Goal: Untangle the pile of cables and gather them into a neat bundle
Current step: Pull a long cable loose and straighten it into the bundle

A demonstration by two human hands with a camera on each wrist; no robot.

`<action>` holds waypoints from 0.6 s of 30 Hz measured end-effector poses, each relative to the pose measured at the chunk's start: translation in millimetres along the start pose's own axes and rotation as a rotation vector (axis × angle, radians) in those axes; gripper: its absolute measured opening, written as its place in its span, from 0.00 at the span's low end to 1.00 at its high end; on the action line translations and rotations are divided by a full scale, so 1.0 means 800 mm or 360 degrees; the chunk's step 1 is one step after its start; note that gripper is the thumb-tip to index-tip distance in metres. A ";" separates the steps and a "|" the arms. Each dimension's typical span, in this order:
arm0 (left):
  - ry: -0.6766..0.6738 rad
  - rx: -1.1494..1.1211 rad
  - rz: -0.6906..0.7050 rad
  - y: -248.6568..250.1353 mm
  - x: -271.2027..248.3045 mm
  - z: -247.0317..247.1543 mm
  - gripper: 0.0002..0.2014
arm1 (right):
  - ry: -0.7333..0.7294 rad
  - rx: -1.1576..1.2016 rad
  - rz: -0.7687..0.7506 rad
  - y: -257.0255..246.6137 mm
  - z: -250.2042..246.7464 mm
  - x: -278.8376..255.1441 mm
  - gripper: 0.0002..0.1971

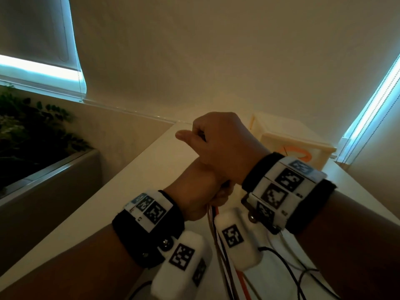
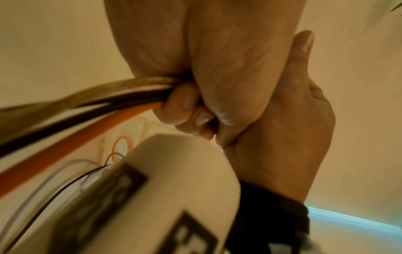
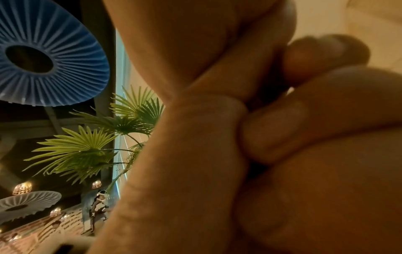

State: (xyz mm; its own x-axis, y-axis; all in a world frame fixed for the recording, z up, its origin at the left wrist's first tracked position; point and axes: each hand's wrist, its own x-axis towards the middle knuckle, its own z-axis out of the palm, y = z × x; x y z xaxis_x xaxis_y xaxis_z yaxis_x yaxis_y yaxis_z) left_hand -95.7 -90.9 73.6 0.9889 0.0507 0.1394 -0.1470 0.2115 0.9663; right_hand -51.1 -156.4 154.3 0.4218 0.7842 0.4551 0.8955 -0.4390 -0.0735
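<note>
Left hand (image 1: 199,191): fist closed around the cables (image 2: 91,110), fingers (image 2: 185,106) curled tight over them. An orange, a black and a pale cable leave the fist together as one bunch and hang down toward the table (image 1: 138,169).

Right hand (image 1: 220,146): also a fist, stacked directly on top of the left hand and touching it, thumb sticking out to the left. A dark line shows between its curled fingers in the head view, but the pictures do not show whether the cables pass up into this fist, so its grip on them cannot be confirmed. The right wrist view is filled by blurred skin at close range and adds nothing on this.

Both hands are raised above the table, forearms converging from the lower corners, backs of the hands toward the head camera.

The lower run of the cables is cut off at the bottom edge. Thin black and white loops lie loose on the table under the right wrist. A pale box (image 1: 287,139) stands behind the hands, partly hidden.
</note>
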 end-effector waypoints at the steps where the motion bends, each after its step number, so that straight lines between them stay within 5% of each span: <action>1: 0.0029 -0.0009 -0.0015 0.000 0.001 -0.001 0.27 | 0.0022 0.0013 0.0001 0.002 0.002 0.004 0.25; 5: 0.0106 0.0054 -0.0061 0.004 0.000 -0.005 0.31 | -0.0087 0.0068 0.0060 0.000 0.009 0.005 0.24; 7: 0.0127 -0.0063 -0.0040 0.014 0.002 -0.015 0.27 | 0.0110 0.0296 0.0160 0.000 0.010 -0.003 0.16; 9: 0.0155 -0.0247 -0.0018 0.027 0.005 -0.030 0.24 | 0.0253 0.0647 0.0436 0.000 0.016 -0.010 0.27; 14: 0.0281 -0.0490 -0.0080 0.035 0.017 -0.048 0.27 | -0.0300 0.1827 0.1303 -0.029 0.073 -0.037 0.36; 18: 0.0351 -0.0478 -0.0043 0.028 0.024 -0.049 0.27 | -0.0269 0.1970 0.1255 -0.038 0.098 -0.063 0.35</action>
State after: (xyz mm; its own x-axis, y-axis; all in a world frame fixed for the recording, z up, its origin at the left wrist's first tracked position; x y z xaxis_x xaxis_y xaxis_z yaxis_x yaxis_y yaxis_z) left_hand -81.0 -47.2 89.2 0.9694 0.2431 0.0332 -0.1525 0.4910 0.8577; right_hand -88.1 -148.1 64.0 0.7796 0.6050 -0.1616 -0.0559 -0.1897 -0.9802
